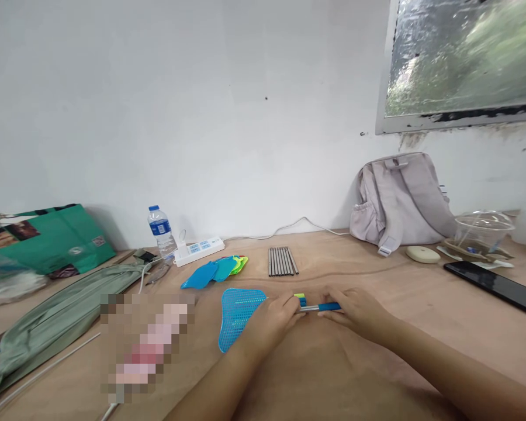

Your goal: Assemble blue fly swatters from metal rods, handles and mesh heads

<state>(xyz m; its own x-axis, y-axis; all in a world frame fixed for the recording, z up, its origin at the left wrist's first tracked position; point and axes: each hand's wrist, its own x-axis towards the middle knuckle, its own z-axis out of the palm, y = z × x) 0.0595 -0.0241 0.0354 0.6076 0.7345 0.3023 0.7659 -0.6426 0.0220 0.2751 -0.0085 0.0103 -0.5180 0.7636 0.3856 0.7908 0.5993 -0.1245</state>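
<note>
My left hand [275,318] is closed around a thin metal rod [310,309]. My right hand [357,313] pinches the blue handle [329,306] at the rod's right end. Just behind the rod, small yellow-green and blue grip pieces [300,297] show, partly covered by the left fingers. A blue mesh fly swatter head [239,313] lies left of my left hand, its right side hidden by that hand. Further back, several metal rods [282,262] lie side by side. To their left is a fanned group of blue, teal and yellow-green swatter heads [214,271].
At the back stand a water bottle [161,228], a white power strip [199,251] and a grey backpack [403,199]. A black phone [493,286] and white round case [422,254] lie right. Left are a green bag [65,240], grey-green cloth [65,307] and a blurred-out patch [151,345].
</note>
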